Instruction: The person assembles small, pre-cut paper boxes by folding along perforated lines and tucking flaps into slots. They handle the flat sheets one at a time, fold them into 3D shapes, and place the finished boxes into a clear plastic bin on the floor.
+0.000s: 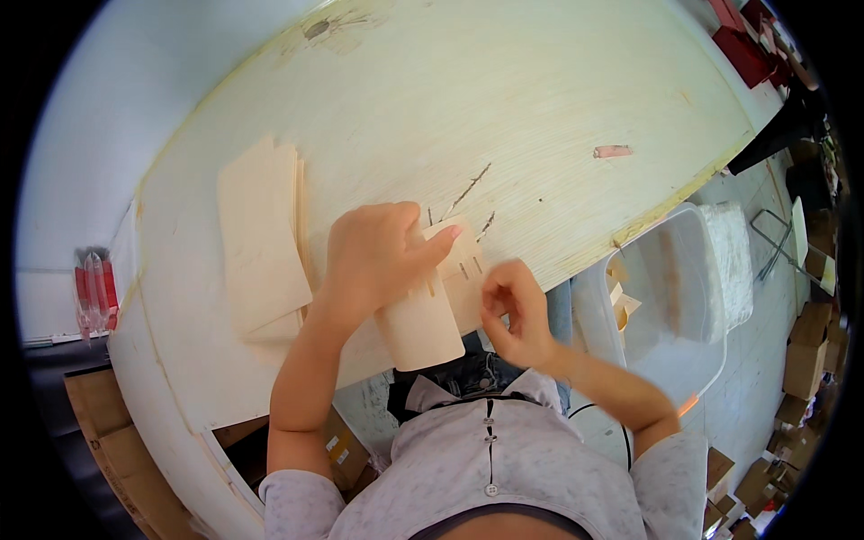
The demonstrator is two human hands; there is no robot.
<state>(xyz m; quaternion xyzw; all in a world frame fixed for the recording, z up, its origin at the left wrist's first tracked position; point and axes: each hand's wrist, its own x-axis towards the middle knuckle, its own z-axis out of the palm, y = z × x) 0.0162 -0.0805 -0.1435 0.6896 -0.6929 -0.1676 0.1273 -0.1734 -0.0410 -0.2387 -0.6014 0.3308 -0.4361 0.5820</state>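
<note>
A cream paper piece [423, 328], seemingly folded or in two layers, lies at the near edge of the table, its lower end reaching past the edge. On its upper layer are small dark slit-like marks. My left hand [373, 256] is closed over its upper left part, thumb pressed on the paper; the other fingertips are hidden. Beside the paper's right edge, my right hand [519, 315] has its fingers curled toward the thumb; whether anything is between them cannot be made out. A stack of similar cream sheets [261, 234] lies left of my left hand.
The pale table [504, 99] has dark cracks beyond the paper and a small pinkish piece [613, 151] at the right. A clear plastic bin [666, 279] with cream scraps [621, 301] stands below the right edge. Cardboard boxes [805, 351] stand farther right; red-and-clear packets [94, 292] are far left.
</note>
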